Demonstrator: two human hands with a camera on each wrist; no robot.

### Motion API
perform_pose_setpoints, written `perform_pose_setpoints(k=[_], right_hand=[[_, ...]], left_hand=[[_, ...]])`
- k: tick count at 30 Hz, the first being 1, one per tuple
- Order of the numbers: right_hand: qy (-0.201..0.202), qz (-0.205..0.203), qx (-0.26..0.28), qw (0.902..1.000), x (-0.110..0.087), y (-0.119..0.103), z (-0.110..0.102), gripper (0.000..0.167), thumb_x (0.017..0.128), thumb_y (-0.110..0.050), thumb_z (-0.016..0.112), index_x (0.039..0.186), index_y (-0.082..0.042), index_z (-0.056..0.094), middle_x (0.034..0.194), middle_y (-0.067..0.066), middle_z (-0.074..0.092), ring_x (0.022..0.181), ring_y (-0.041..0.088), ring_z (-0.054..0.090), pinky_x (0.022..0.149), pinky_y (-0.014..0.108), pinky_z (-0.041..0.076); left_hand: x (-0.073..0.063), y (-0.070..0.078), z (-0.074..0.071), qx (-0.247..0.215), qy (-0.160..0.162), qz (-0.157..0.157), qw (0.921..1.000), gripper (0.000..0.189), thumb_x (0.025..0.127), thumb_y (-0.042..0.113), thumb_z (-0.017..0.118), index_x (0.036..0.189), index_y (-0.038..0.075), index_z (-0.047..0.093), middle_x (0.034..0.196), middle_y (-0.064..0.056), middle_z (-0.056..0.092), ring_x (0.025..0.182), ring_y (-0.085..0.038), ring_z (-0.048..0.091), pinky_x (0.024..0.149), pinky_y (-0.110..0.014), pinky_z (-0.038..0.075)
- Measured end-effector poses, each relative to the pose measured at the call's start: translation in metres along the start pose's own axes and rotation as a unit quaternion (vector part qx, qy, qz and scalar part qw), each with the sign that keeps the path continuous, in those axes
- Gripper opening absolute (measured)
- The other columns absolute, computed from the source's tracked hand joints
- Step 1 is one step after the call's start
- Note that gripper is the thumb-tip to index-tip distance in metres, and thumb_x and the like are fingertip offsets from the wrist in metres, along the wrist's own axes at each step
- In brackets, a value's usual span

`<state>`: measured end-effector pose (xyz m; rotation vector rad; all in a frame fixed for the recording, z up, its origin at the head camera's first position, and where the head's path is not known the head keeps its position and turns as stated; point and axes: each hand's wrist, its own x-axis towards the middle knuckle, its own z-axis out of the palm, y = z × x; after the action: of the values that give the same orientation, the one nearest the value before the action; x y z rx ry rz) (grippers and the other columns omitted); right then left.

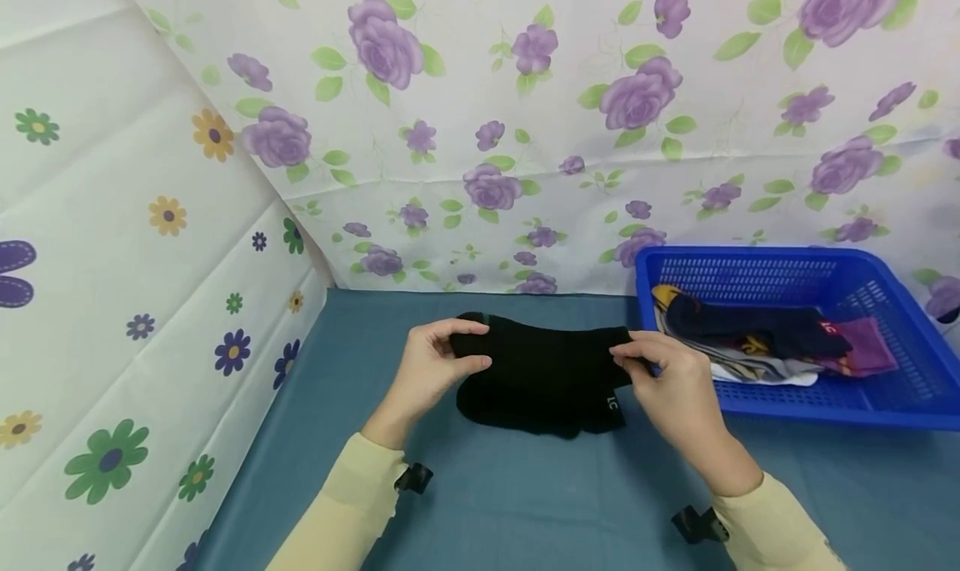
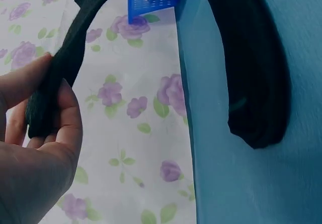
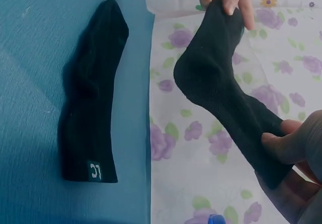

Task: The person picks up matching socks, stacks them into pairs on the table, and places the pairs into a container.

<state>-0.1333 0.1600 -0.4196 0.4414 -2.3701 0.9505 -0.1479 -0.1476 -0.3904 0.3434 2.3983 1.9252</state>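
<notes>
A black sock (image 1: 551, 350) is stretched between both hands above the table. My left hand (image 1: 431, 363) pinches its toe end between thumb and fingers. At the cuff, my right hand (image 1: 678, 388) grips the other end; the right wrist view shows the thumb (image 3: 282, 146) on top of the fabric. A second black sock (image 3: 93, 93) lies flat on the blue-green cloth, with a small white-lettered label (image 3: 94, 171) near its cuff. In the head view the held sock partly covers the lying one.
On the right stands a blue plastic basket (image 1: 825, 413) with several socks inside, among them a dark navy sock (image 1: 750, 321) with a red label and a purple piece (image 1: 870, 346). Flower-printed sheets (image 1: 450, 246) rise behind and left of the table (image 1: 525, 504).
</notes>
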Motion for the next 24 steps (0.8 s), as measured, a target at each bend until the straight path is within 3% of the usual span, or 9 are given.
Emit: perform_pose_setpoints(k=[1, 4, 9, 14, 16, 20, 24], right_hand=[[0.0, -0.001, -0.002, 1.0, 0.0, 0.0, 0.0, 0.018, 0.075, -0.002, 0.075, 0.087, -0.016, 0.075, 0.104, 0.007, 0.07, 0.105, 0.022, 0.064, 0.068, 0.031, 0.055], [0.002, -0.007, -0.006, 1.0, 0.0, 0.0, 0.0, 0.02, 0.075, -0.001, 0.075, 0.089, -0.016, 0.076, 0.106, 0.007, 0.07, 0.106, 0.023, 0.064, 0.064, 0.031, 0.054], [0.002, -0.014, -0.015, 0.9998, -0.002, -0.002, 0.005, 0.02, 0.078, -0.002, 0.073, 0.093, -0.016, 0.075, 0.109, 0.007, 0.069, 0.102, 0.021, 0.065, 0.062, 0.028, 0.053], [-0.009, -0.017, -0.031, 0.9993, -0.006, -0.005, 0.013, 0.023, 0.081, -0.003, 0.07, 0.101, -0.015, 0.074, 0.113, 0.008, 0.066, 0.084, 0.016, 0.067, 0.055, 0.023, 0.048], [-0.021, -0.016, -0.034, 0.9991, -0.008, -0.005, 0.017, 0.026, 0.082, -0.002, 0.069, 0.104, -0.013, 0.072, 0.115, 0.01, 0.065, 0.08, 0.016, 0.066, 0.054, 0.024, 0.049], [-0.052, -0.008, -0.042, 0.9977, -0.014, -0.007, 0.024, 0.029, 0.083, -0.001, 0.067, 0.109, -0.011, 0.07, 0.118, 0.012, 0.063, 0.088, 0.021, 0.067, 0.061, 0.03, 0.054], [-0.097, 0.016, -0.058, 0.9935, -0.019, -0.005, 0.03, 0.029, 0.084, -0.001, 0.065, 0.111, -0.009, 0.069, 0.121, 0.015, 0.061, 0.102, 0.029, 0.064, 0.072, 0.038, 0.056]], left_hand=[[0.001, -0.004, -0.001, 0.0, 0.006, 0.003, 1.0, 0.034, 0.077, 0.006, 0.075, 0.111, 0.007, 0.068, 0.111, -0.011, 0.064, 0.048, -0.017, 0.035, 0.051, -0.026, 0.043], [0.004, -0.019, -0.003, 0.006, 0.027, 0.018, 0.9994, 0.029, 0.081, 0.014, 0.073, 0.109, 0.009, 0.069, 0.116, -0.006, 0.064, 0.057, -0.018, 0.049, 0.057, -0.026, 0.048], [0.006, -0.041, -0.004, 0.07, 0.078, 0.051, 0.9932, 0.02, 0.086, 0.022, 0.068, 0.104, 0.016, 0.072, 0.108, -0.001, 0.068, 0.057, -0.016, 0.051, 0.052, -0.023, 0.042], [0.001, -0.054, 0.0, 0.172, 0.129, 0.061, 0.9746, 0.02, 0.085, 0.024, 0.068, 0.105, 0.025, 0.072, 0.105, 0.007, 0.068, 0.056, -0.008, 0.053, 0.051, -0.024, 0.044], [0.0, -0.058, 0.002, 0.206, 0.144, 0.061, 0.9659, 0.02, 0.085, 0.023, 0.069, 0.105, 0.025, 0.072, 0.104, 0.007, 0.069, 0.067, -0.005, 0.059, 0.055, -0.023, 0.048], [-0.004, -0.065, 0.005, 0.257, 0.148, 0.034, 0.9543, 0.02, 0.085, 0.022, 0.069, 0.105, 0.023, 0.071, 0.102, 0.006, 0.069, 0.075, -0.003, 0.061, 0.059, -0.021, 0.051], [-0.009, -0.069, 0.008, 0.28, 0.119, -0.02, 0.9523, 0.019, 0.086, 0.022, 0.069, 0.104, 0.021, 0.071, 0.103, 0.004, 0.069, 0.065, -0.007, 0.056, 0.053, -0.023, 0.046]])
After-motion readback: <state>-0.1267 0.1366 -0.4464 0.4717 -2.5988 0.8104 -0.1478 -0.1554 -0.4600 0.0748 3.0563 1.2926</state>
